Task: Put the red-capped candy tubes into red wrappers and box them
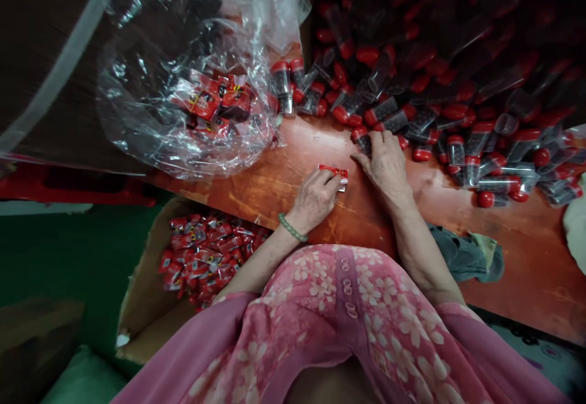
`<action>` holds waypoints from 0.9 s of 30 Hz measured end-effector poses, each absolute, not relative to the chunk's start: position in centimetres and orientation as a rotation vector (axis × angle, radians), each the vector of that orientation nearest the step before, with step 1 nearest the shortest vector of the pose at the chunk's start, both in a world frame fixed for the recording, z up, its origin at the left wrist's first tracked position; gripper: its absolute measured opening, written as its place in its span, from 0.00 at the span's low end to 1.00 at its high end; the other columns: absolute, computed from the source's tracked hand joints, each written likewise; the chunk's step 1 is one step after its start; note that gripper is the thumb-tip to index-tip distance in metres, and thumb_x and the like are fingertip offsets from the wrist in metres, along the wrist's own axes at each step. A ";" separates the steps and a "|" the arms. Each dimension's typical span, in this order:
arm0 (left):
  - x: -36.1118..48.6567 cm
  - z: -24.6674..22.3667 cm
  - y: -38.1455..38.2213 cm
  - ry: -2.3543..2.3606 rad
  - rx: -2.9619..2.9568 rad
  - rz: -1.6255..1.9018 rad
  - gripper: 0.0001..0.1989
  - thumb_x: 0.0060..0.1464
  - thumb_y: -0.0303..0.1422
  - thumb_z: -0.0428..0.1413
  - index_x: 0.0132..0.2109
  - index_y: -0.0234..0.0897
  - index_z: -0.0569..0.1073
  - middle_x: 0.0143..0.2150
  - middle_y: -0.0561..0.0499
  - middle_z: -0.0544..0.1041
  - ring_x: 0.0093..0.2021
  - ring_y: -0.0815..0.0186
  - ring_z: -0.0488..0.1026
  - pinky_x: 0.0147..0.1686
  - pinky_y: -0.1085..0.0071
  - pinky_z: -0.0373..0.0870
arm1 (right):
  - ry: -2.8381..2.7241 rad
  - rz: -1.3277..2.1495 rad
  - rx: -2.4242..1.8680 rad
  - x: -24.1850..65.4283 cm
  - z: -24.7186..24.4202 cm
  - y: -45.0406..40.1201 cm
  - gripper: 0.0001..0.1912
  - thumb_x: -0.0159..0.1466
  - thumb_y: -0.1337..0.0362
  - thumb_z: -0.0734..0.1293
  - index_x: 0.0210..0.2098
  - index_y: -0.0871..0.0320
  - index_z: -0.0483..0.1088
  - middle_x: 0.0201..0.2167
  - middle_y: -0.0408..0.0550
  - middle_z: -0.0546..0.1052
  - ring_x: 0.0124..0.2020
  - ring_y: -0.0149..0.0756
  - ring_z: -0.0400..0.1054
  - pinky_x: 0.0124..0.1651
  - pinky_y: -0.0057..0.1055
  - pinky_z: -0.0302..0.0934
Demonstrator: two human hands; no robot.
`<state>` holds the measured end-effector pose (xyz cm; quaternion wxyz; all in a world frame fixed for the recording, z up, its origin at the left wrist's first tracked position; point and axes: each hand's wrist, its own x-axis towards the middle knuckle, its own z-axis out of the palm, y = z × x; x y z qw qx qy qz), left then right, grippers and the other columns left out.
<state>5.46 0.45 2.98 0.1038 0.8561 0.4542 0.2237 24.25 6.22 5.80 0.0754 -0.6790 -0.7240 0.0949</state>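
Observation:
My left hand (315, 201), with a green bead bracelet (292, 227) on the wrist, presses on a small red packet (333, 172) and holds it against the wooden tabletop (279, 193). My right hand (385, 167) lies flat on the table, its fingers apart. Its fingertips touch a clear plastic jar with a red cap (361, 140) at the edge of a large heap of similar jars (439, 108). The jars hold something dark. Much of the packet is hidden under my fingers.
A clear plastic bag (151, 96) with red packets inside lies at the table's far left. Below the table's near edge, a cardboard box (141, 309) holds many red packets. A crumpled grey-green cloth (464, 254) lies on the table's near side, beside my right arm.

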 end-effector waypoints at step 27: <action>4.5 6.7 -1.0 1.062 1.947 1.215 0.04 0.57 0.31 0.65 0.36 0.35 0.80 0.33 0.50 0.82 0.32 0.70 0.78 0.33 0.75 0.73 | -2.062 0.945 -1.189 29.0 10.2 -2.2 0.15 0.70 0.64 0.66 0.55 0.50 0.75 0.47 0.48 0.82 0.46 0.39 0.77 0.51 0.37 0.71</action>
